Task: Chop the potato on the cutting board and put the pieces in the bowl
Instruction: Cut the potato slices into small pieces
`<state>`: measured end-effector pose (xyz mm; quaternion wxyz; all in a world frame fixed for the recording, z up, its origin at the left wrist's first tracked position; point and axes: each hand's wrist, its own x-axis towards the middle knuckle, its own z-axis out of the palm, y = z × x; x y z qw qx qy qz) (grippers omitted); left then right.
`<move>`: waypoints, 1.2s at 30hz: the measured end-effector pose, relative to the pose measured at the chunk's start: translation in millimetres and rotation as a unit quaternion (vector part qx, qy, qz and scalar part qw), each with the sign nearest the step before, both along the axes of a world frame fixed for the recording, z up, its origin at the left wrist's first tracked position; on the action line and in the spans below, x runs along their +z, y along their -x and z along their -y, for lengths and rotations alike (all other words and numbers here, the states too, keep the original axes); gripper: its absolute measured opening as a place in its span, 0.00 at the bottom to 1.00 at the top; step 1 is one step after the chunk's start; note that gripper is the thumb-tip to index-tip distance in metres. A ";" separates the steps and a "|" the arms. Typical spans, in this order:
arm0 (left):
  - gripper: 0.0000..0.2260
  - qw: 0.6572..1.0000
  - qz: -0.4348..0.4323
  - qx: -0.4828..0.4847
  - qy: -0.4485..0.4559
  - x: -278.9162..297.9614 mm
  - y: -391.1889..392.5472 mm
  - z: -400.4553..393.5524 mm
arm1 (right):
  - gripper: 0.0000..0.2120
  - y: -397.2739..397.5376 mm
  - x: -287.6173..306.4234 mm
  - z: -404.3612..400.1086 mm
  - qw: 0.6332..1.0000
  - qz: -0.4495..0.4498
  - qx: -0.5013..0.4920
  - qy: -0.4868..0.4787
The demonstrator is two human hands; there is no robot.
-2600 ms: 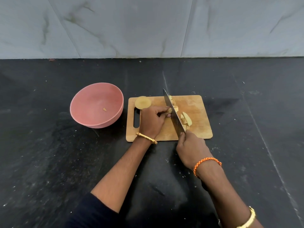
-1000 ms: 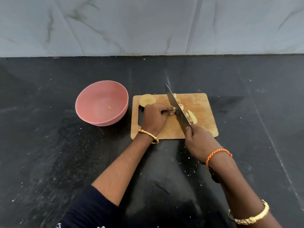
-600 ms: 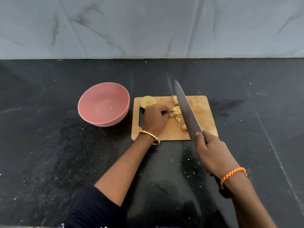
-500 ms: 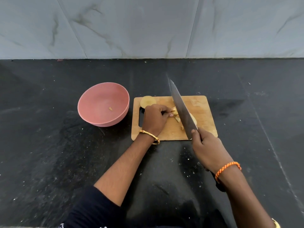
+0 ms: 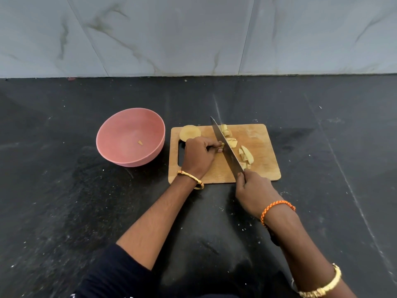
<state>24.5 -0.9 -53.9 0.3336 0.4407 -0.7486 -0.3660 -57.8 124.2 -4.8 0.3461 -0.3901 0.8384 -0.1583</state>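
I see the cutting board [image 5: 260,147] lying flat at the middle of the frame on the black bench [image 5: 64,211], its near edge just past my wrists. My left hand [image 5: 198,157] sits over the board's left half, fingers curled down, its grip pinching a piece of potato [image 5: 222,145] right against the knife [image 5: 226,150]. My right hand [image 5: 253,190] is at the board's near edge, its grip wrapped tight around the knife handle, the blade running diagonally up and left across the board with its tip near the far edge. Cut potato pieces [image 5: 246,155] lie to the right of the blade, more near the far edge, and a rounded potato half [image 5: 190,132] sits at the board's upper left corner. The pink bowl [image 5: 120,155] stands just left of the board, apart from it, holding one small scrap [image 5: 140,142]. Bare bench stretches right of the board and back to the marble wall [image 5: 193,35].
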 end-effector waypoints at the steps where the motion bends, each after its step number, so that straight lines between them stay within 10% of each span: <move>1: 0.06 1.000 -0.001 0.004 0.004 0.3 0.2 -1.0 | 0.13 -1.4 -0.9 -1.9 1.000 0.002 -0.001 -0.006; 14: 0.16 0.988 0.130 -0.061 0.047 21.2 6.8 -2.1 | 0.16 33.1 34.2 -50.8 0.994 0.036 -0.082 0.064; 24: 0.13 0.838 0.356 -0.346 0.225 37.9 54.1 4.2 | 0.17 56.6 19.7 -58.8 0.986 0.076 -0.140 0.050; 36: 0.06 0.913 0.320 -0.127 0.220 29.2 56.5 -10.1 | 0.16 42.8 7.1 -51.1 0.991 0.055 -0.109 0.053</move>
